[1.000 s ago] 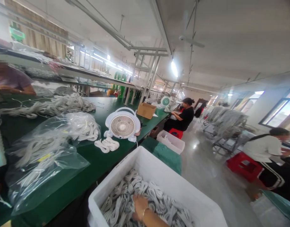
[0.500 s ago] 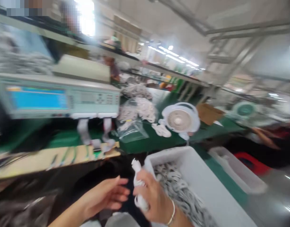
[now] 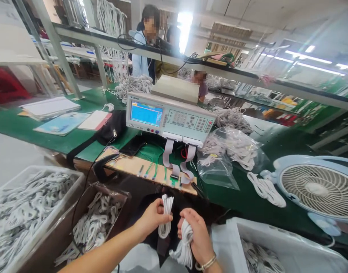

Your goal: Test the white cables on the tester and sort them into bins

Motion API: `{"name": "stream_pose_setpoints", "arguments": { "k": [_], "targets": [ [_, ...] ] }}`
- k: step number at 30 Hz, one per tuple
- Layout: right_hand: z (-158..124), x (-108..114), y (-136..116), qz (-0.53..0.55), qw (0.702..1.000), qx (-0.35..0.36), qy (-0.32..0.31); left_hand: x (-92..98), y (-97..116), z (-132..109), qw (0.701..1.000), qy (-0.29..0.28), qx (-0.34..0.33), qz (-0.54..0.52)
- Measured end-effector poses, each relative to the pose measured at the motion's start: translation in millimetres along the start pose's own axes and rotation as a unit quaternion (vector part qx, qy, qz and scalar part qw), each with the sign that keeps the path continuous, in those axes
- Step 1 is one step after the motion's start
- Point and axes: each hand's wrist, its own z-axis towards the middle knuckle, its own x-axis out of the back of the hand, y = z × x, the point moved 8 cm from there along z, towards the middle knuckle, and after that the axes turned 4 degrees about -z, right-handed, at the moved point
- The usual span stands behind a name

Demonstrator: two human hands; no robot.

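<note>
Both sides busy
Left hand [image 3: 151, 219] pinches a coiled white cable bundle [image 3: 166, 217]; right hand [image 3: 198, 236] clutches a second white bundle [image 3: 184, 248].

White cable coils, two, hand-held

First coil [image 3: 166, 217]: white cord looped into a narrow hank, hanging upright, pinched near its middle in the left hand [image 3: 151, 219]. Second coil [image 3: 185, 248]: white, looser loops, drooping from the grip of the right hand [image 3: 198, 236]. The two hang just beside each other, apart.
</note>
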Motion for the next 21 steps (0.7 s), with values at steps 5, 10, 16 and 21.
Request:
{"name": "stream_pose_setpoints", "arguments": {
  "k": [5, 10, 16, 21],
  "targets": [
    [3, -3, -14, -0.211, 0.97, 0.113, 0.049, 4.9, -4, 8, 0.987, 0.061, -0.071, 0.132],
    [8, 2, -17, -0.34, 0.923, 0.155, 0.095, -15.5, 1, 2, 0.976, 0.008, -0.106, 0.188],
    [16, 9, -6, -0.231, 0.958, 0.154, 0.07, -24.9, 13, -9, 0.978, 0.01, -0.129, 0.166],
    [18, 16, -2, -0.237, 0.958, 0.143, 0.074, -36.1, 21, -17, 0.953, -0.002, -0.189, 0.237]
  ]
}}
